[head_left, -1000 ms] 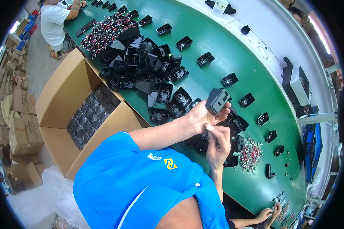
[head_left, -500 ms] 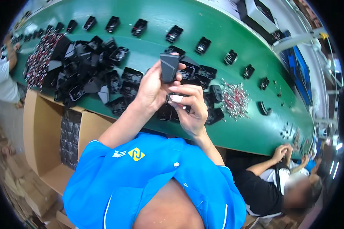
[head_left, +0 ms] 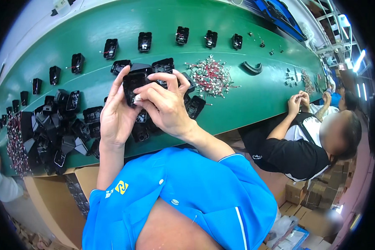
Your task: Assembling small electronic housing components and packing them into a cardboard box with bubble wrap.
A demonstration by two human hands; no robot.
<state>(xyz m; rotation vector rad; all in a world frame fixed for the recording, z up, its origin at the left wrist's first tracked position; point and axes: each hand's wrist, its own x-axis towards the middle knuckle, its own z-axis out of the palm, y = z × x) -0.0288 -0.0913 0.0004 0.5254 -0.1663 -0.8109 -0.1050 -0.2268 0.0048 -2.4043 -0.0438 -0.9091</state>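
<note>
A small black plastic housing [head_left: 134,85] is held up above the near edge of the green belt [head_left: 246,104]. The left hand [head_left: 116,114] wraps its fingers around it from behind. The right hand [head_left: 166,106] curls over its front, fingertips pressing on it. A heap of matching housings [head_left: 62,129] lies at the belt's left end, and a pile of red-and-silver wires [head_left: 210,77] lies just right of the hands.

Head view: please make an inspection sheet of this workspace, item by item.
Surface: green belt table.
Job's things: black plastic housing, held up between both hands.
Clutter: heap of black housings at left; more spaced in a row along the far side.
Hands: left hand grips the housing; right hand fingers press on its front.
Cables: pile of red and white wire pieces.
Surroundings: co-worker at right; cardboard box below.
</note>
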